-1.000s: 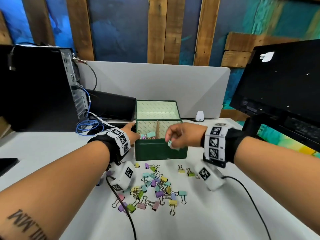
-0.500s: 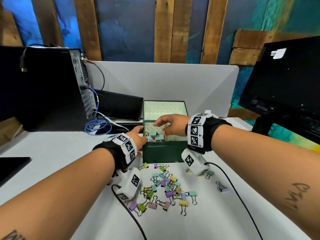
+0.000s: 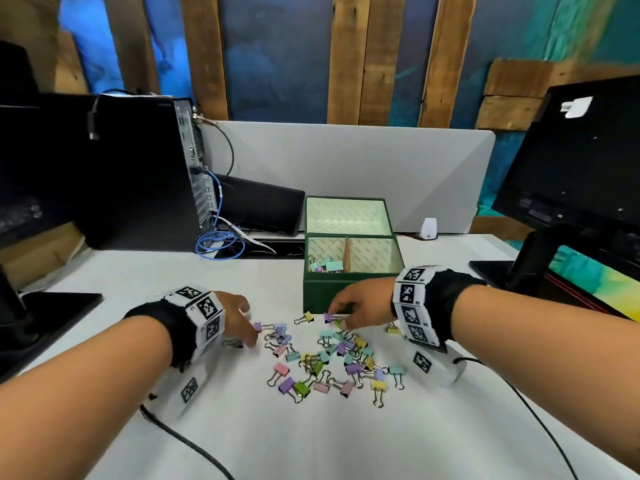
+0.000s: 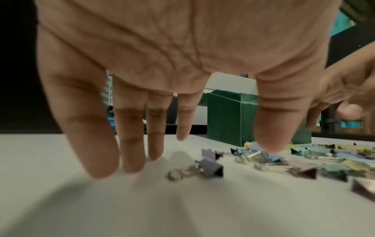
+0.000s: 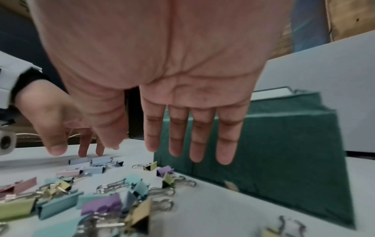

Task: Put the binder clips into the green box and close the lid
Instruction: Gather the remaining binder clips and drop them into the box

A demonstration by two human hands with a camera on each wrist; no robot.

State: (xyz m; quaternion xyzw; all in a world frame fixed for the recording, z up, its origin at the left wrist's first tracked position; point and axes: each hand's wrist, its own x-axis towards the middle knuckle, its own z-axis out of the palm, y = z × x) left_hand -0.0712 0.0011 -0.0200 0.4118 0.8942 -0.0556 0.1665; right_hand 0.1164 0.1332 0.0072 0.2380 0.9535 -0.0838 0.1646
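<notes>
The green box (image 3: 353, 292) stands on the white table with its lid (image 3: 346, 216) upright behind it. Several binder clips (image 3: 323, 266) lie in its left compartment. A loose pile of pastel clips (image 3: 332, 358) lies in front of the box. My left hand (image 3: 247, 327) hovers at the pile's left edge, its fingers (image 4: 131, 144) straight above a purple clip (image 4: 211, 166). My right hand (image 3: 341, 315) reaches down just before the box front (image 5: 284, 152). Its straight fingers (image 5: 201, 136) are over a purple clip (image 3: 329, 317) and hold nothing.
A black PC tower (image 3: 138, 174) with blue cable (image 3: 218, 244) stands at back left, next to a dark tablet (image 3: 256, 206). A black monitor (image 3: 571, 168) is on the right. A grey divider (image 3: 346, 161) runs behind the box. Wrist-camera cables (image 3: 194, 445) trail toward me.
My right hand held a clip, moved over the box, and has now come down empty to the pile. My left hand left the box's side and dropped to the pile's left edge.
</notes>
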